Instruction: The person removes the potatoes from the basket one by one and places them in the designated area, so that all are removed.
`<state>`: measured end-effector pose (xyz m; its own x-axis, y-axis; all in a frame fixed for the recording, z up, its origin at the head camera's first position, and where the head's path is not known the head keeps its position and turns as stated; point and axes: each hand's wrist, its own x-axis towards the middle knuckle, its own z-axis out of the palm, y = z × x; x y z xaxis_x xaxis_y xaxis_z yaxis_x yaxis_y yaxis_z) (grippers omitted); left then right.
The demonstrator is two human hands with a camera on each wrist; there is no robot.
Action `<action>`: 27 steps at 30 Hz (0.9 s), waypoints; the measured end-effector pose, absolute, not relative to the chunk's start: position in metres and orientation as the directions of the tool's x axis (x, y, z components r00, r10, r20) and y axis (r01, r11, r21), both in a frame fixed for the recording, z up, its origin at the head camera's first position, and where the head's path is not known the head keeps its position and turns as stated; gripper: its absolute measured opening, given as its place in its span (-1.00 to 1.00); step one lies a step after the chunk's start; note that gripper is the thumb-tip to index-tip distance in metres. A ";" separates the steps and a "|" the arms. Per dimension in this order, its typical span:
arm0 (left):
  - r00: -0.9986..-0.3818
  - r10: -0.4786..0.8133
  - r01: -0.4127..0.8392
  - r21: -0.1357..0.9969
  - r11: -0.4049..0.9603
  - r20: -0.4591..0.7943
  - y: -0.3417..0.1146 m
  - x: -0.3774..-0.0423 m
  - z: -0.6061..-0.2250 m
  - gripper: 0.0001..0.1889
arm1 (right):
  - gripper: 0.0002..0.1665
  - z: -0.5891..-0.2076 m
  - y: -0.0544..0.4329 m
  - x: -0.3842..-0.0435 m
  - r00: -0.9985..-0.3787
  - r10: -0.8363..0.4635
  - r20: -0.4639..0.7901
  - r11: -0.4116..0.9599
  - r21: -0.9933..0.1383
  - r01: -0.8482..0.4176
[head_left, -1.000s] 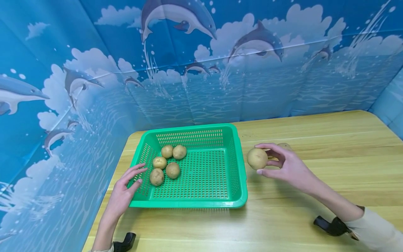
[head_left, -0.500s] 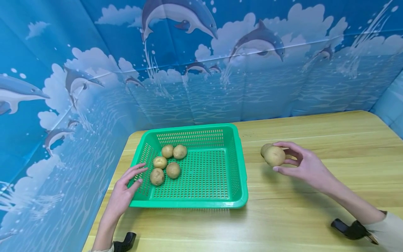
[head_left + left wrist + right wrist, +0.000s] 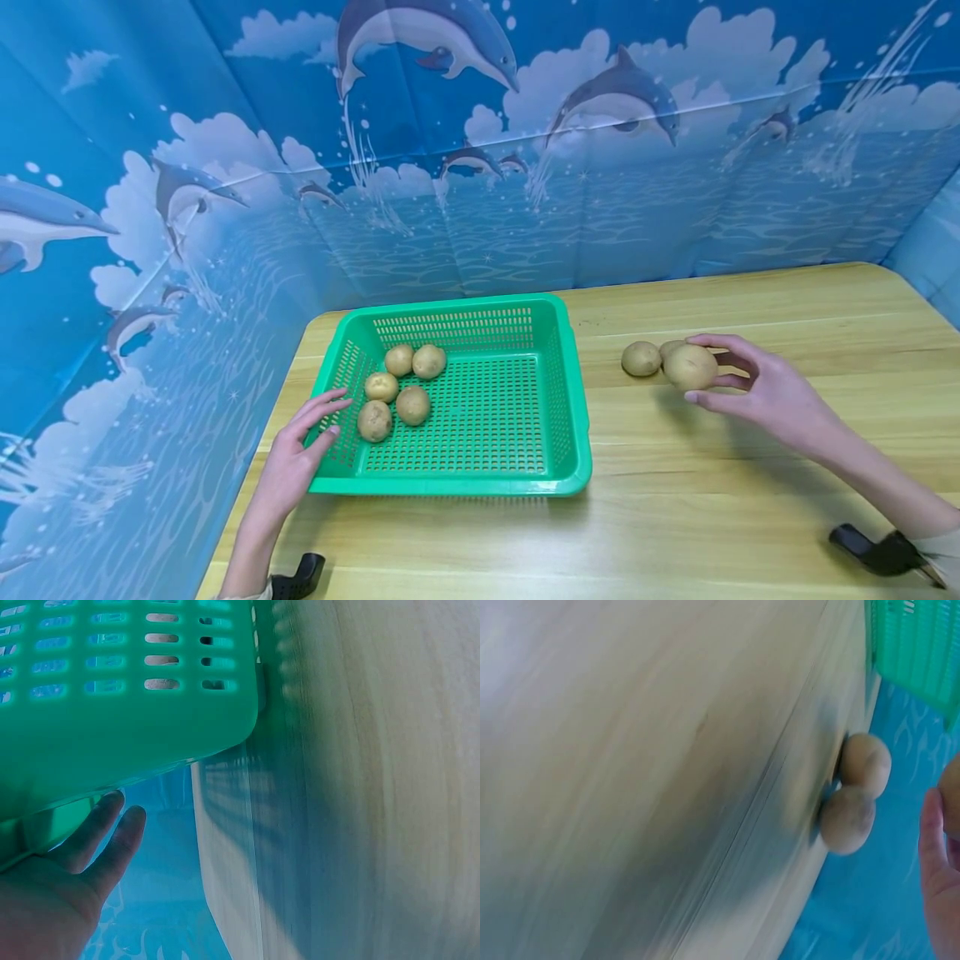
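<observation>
Between the thumb and fingers of my right hand (image 3: 780, 404) is a round tan potato (image 3: 692, 367), held above the table. Just behind it lies another potato (image 3: 670, 347), partly hidden, with a second potato (image 3: 641, 358) to its left. In the right wrist view, the held potato (image 3: 952, 796) is cut off at the edge, and two potatoes (image 3: 847, 820) rest side by side on the table. My left hand (image 3: 291, 462) rests at the left rim of a green plastic basket (image 3: 450, 486), fingers extended over it. Several potatoes (image 3: 412, 406) sit in the basket's left half.
The wooden table (image 3: 810, 333) extends right of the basket. A blue dolphin-print curtain (image 3: 480, 217) hangs behind and to the left of it. Black wrist devices (image 3: 877, 552) sit on both wrists.
My right hand has moved right, away from the basket, with the held potato. The two table potatoes behind it have come into view. My left hand stays in place.
</observation>
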<state>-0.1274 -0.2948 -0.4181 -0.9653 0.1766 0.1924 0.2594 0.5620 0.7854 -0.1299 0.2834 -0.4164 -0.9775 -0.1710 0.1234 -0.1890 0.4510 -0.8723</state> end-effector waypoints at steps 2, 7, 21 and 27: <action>-0.965 0.176 0.260 0.784 0.564 0.193 -0.295 -0.128 -0.418 -0.61 | -0.21 -0.417 0.289 -0.129 -0.981 -0.155 0.115 0.474 -0.863 -0.176; -0.964 0.180 0.264 0.781 0.566 0.195 -0.295 -0.127 -0.419 -0.62 | -0.22 -0.419 0.303 -0.128 -0.989 -0.110 0.101 0.524 -0.840 -0.144; -0.964 0.180 0.264 0.780 0.567 0.196 -0.296 -0.128 -0.419 -0.62 | -0.17 -0.425 0.332 -0.137 -0.989 -0.092 0.120 0.654 -0.742 -0.151; -0.963 0.184 0.269 0.780 0.565 0.198 -0.295 -0.128 -0.419 -0.62 | -0.18 -0.429 0.336 -0.147 -0.984 -0.101 0.149 0.716 -0.675 -0.176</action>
